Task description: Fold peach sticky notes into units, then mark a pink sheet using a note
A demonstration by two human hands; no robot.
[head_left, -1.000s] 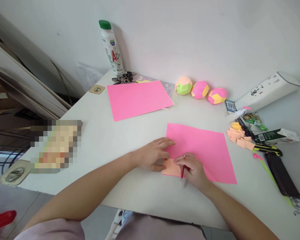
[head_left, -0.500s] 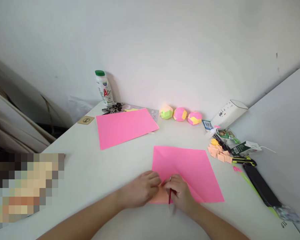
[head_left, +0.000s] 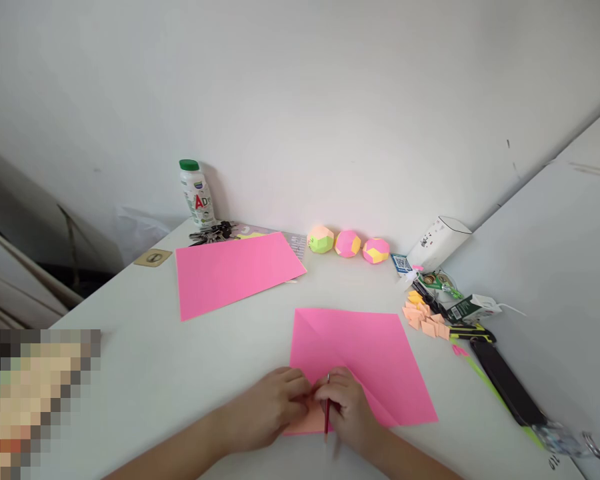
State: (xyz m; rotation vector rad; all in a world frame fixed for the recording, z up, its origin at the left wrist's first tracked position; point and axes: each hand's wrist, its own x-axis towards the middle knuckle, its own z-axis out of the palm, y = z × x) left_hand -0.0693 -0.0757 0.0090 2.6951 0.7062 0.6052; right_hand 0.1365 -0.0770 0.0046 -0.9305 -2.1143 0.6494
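Observation:
A pink sheet of paper with a diagonal crease lies before me, its near left part under my hands. On that part is a piece of peach-orange paper. My left hand is closed, its curled fingers pinching at the peach-orange paper's upper edge; the fingertips are partly hidden. Beside it, almost touching, my right hand is closed with a dark red pencil tucked between its fingers, point toward me. The right thumb and index fingertips meet close to the left fingers over the paper.
Another pink sheet lies further left, near keys and a green-capped bottle. Three paper balls sit by the wall. Folded orange pieces, a utility knife, a small carton and a black strap-like object line the right.
My view has tilted up and turned slightly right, so everything sits lower and further left. Both hands stay at the peach-orange paper, the pencil still in the right; the fingers have shifted only slightly.

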